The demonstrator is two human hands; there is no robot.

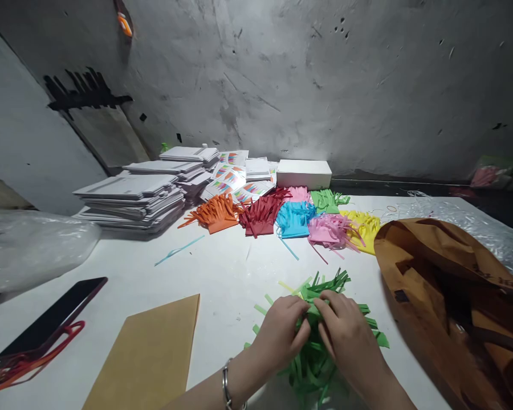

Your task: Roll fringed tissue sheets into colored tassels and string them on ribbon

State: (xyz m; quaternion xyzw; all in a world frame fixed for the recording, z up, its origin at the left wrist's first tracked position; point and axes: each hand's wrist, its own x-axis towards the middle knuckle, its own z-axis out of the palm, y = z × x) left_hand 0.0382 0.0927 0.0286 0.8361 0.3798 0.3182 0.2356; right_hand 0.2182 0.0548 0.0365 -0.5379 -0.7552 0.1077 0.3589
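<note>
Near the front of the white table [226, 336], both of my hands work on a bunch of green fringed paper [316, 376]. My left hand [282, 327], a bracelet on its wrist, grips the paper between thumb and curled fingers. Close beside it, my right hand [348, 324] pinches the same bunch, its fingertips almost meeting the left ones. Green strips stick out on all sides beneath my hands, with some paler ones at the upper left. The part between my fingertips is largely hidden.
Behind my hands lie fringed paper bundles: orange [218, 216], dark red [260, 216], blue [297, 219], pink [331, 230] and yellow [363, 228]. Stacked flat white boxes [132, 196] and a white box [303, 173] stand behind. A phone [51, 319], brown cardboard [149, 353] and brown bag [414, 285] flank me.
</note>
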